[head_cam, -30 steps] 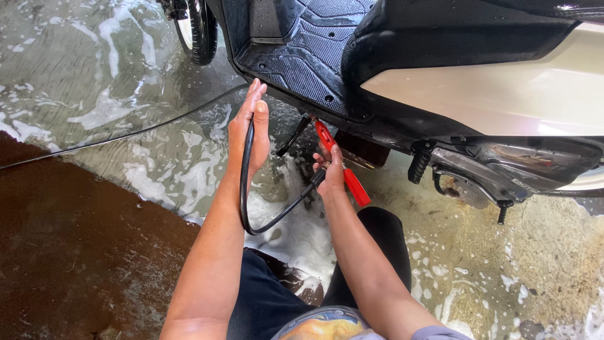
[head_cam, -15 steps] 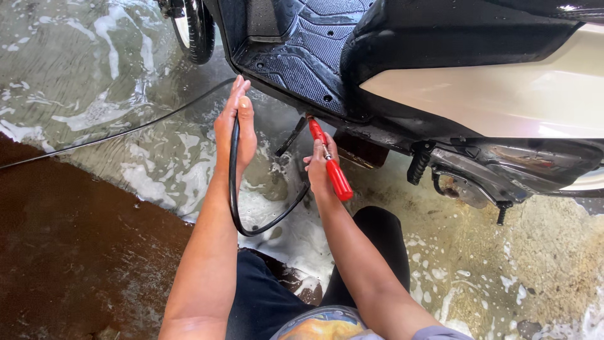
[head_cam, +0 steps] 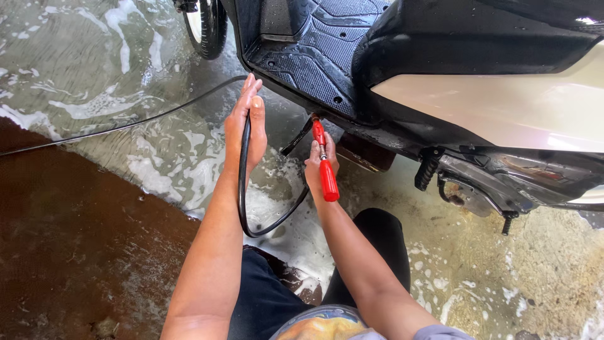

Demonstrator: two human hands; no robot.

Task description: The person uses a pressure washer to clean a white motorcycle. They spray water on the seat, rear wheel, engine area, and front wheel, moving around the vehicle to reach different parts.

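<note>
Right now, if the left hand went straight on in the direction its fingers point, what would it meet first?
Probably the lower edge of the scooter's black footboard. The left hand, with the black hose running against its palm, points up and away, and its fingertips lie just short of that edge. Depth is unclear; it might pass beneath.
</note>
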